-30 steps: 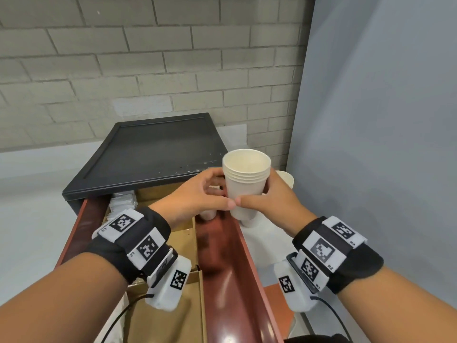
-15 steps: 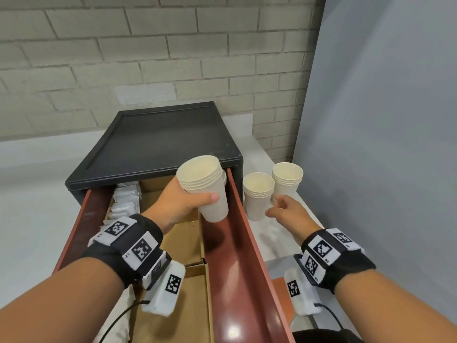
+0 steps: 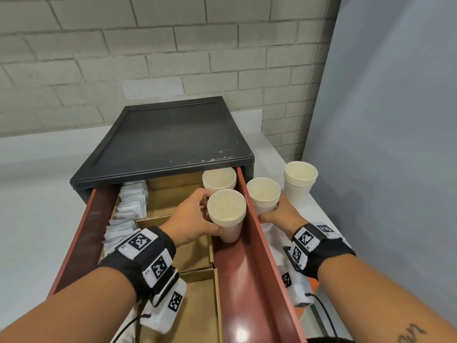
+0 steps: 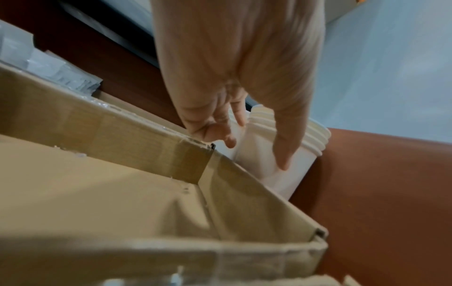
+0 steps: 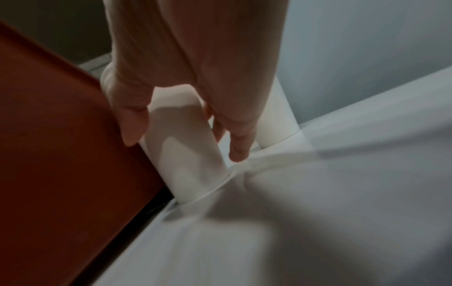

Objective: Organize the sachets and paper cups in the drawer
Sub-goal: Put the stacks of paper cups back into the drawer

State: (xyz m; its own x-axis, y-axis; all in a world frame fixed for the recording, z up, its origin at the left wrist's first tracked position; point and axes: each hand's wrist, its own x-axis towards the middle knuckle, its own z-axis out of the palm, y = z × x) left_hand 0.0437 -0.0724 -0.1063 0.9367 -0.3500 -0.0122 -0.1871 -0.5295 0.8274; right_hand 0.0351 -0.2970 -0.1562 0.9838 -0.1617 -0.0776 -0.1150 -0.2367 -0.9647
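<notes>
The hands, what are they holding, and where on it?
The left hand holds a cup stack by its side, inside the drawer. The right hand grips another cup stack low on its side.

White sachets fill drawer left compartments; two cup stacks inside right channel, two outside

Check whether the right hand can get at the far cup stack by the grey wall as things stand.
Probably yes: the far cup stack stands in the open on the white counter, just beyond the right hand. But that hand is already wrapped round the nearer stack, so it must let go first.
</notes>
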